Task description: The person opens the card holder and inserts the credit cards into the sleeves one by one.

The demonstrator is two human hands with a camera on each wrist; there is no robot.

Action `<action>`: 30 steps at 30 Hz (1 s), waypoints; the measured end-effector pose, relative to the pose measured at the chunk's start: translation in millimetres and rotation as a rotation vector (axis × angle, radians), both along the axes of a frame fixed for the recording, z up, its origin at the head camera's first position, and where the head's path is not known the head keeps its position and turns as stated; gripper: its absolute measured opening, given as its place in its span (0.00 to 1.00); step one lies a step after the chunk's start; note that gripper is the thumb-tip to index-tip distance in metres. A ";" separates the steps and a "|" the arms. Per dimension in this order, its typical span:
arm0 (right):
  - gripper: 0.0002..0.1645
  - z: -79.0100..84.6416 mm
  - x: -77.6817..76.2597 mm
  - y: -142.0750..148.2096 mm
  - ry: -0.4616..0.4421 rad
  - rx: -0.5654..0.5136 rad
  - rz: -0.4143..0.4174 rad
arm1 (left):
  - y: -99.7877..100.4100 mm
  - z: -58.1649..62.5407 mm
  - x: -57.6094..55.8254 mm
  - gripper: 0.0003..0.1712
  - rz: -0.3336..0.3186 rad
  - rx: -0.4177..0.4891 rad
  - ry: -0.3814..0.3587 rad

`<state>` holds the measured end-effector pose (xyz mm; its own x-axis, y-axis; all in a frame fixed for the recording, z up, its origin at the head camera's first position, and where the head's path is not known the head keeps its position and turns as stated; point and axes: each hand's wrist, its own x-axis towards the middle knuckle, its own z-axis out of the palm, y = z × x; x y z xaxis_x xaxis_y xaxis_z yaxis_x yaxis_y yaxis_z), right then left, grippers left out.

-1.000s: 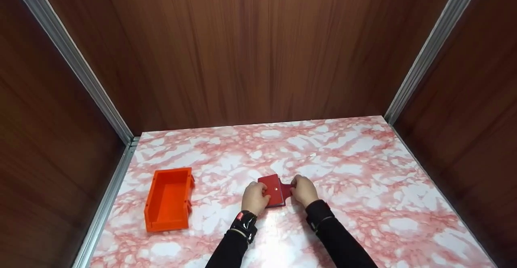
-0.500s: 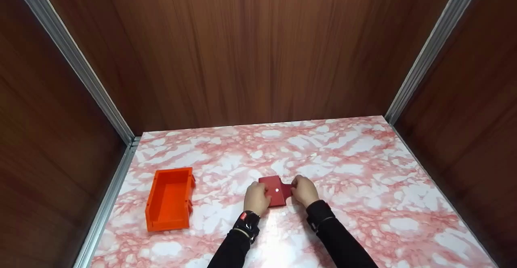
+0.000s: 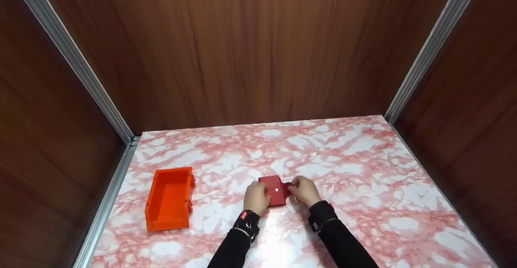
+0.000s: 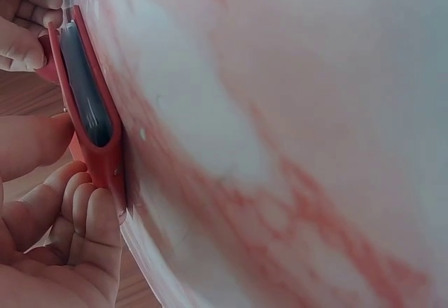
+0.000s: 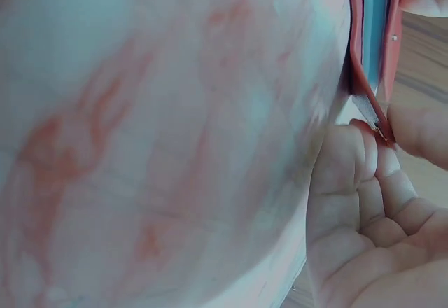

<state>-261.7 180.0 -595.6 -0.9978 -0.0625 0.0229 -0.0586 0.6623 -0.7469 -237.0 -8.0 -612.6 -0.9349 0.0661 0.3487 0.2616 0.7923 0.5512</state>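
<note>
A red card holder with a round snap on its front cover lies on the table in the head view. My left hand holds it at the left side, thumb over the cover. To its right, my right hand pinches the end of the closing flap between thumb and fingers. The left wrist view looks into the edge of the card holder, where dark sleeves show between the two red covers. In the right wrist view, the flap is raised at its tip, which the thumb partly hides.
An orange open-front bin stands on the left of the table. The pink-and-white marbled tabletop is bounded by brown wood-look panels at the back and both sides, with metal posts in the corners.
The front cover has settled flatter, and the left hand has shifted slightly right with it. The flap's end has lifted and bent toward the holder in the right hand's pinch.
</note>
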 end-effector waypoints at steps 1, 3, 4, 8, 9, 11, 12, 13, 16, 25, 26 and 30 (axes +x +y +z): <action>0.08 0.5 0.4 -0.5 -0.016 -0.019 0.000 | -0.1 0.2 -0.2 0.12 -0.001 -0.002 0.000; 0.08 1.3 1.0 -1.7 -0.032 -0.047 0.005 | 0.0 0.6 -0.6 0.11 0.001 -0.006 -0.006; 0.08 2.0 1.3 -2.7 -0.037 -0.056 0.009 | 0.2 0.8 -0.6 0.11 0.001 -0.007 -0.008; 0.07 5.6 2.6 -6.8 -0.015 -0.061 0.041 | 0.7 1.2 -0.8 0.11 0.002 -0.001 -0.021; 0.07 6.5 2.7 -8.0 -0.007 -0.050 0.046 | 0.7 1.4 -0.7 0.11 0.002 0.001 -0.022; 0.07 8.0 3.2 -10.3 0.012 -0.020 0.049 | 0.6 1.5 -0.5 0.11 0.000 0.000 -0.019; 0.07 8.6 3.3 -11.4 0.023 0.001 0.047 | 0.4 1.4 -0.4 0.11 -0.002 -0.004 -0.015; 0.07 9.3 3.4 -12.5 0.027 0.018 0.045 | 0.2 1.2 -0.3 0.12 -0.004 -0.007 -0.009; 0.06 10.8 3.8 -15.6 0.044 0.060 0.048 | -0.1 0.5 -0.1 0.12 -0.008 -0.017 0.008; 0.04 8.3 2.2 -22.4 0.155 0.144 0.088 | 1.8 3.0 0.4 0.12 -0.001 -0.021 0.015; 0.04 8.0 2.6 -23.2 0.167 0.150 0.093 | 1.8 2.7 0.1 0.12 0.000 -0.023 0.012; 0.03 6.6 3.5 -26.0 0.199 0.169 0.099 | 2.3 2.2 0.3 0.12 0.000 -0.033 0.017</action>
